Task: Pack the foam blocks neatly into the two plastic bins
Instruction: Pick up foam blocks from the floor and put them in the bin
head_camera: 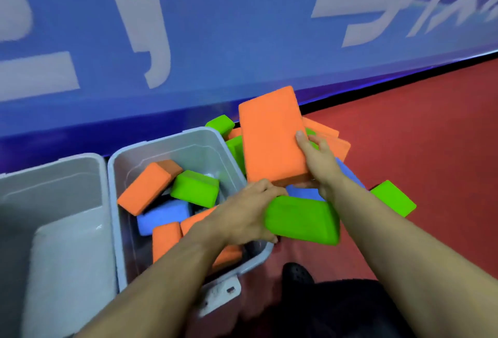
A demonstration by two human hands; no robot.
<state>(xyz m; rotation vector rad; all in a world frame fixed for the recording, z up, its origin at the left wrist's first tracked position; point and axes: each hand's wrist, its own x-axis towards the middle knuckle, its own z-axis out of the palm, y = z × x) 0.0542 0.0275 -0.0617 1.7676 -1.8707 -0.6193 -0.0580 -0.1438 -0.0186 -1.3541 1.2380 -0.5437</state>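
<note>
My right hand [318, 162] grips a large orange foam block [269, 135], lifted and tilted over the pile beside the bins. My left hand [248, 213] grips a green foam block [304, 220] at its left end, just above the near right corner of the right bin [188, 138]. That grey plastic bin holds several orange, green and blue blocks lying at loose angles. The left bin [54, 175] looks empty apart from a grey surface inside. More blocks lie on the floor behind my hands: a green one [393, 198], a blue one [350, 173], orange ones [323, 128].
A blue banner wall [215, 41] with white lettering runs right behind the bins. The floor [417, 122] is red. My dark shoe [297, 274] and dark trouser leg are at the bottom, close to the right bin's latch [223, 294].
</note>
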